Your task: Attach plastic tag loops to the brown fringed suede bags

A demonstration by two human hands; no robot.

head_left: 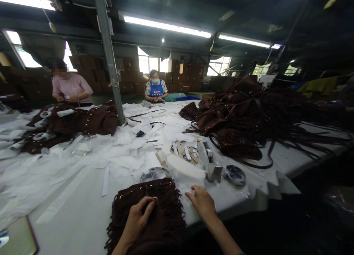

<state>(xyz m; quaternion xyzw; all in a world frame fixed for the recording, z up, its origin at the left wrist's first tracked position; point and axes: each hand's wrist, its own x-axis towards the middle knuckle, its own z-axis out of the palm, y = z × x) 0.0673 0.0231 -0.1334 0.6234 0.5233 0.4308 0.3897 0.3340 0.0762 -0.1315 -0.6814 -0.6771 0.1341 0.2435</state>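
A dark brown fringed bag (pixel 163 225) with gold eyelets along its top edge lies on the table right in front of me. My left hand (pixel 138 220) rests on it, thumb and index finger pinched together at a small gold fitting (pixel 155 199) on its front. To the right of the bag, my right hand (pixel 202 203) hovers by the table edge with its fingers apart, and nothing shows in it. Just beyond that hand are a sheet of white paper (pixel 186 168) and a grey tape dispenser (pixel 212 163).
A dark wrapped coil (pixel 234 174) sits right of the dispenser. Brown bags with straps (pixel 235 115) are heaped at right, more bags (pixel 91 120) at left. White tissue (pixel 121 148) covers the middle. A metal post (pixel 109 56) rises there. Two people work across the table.
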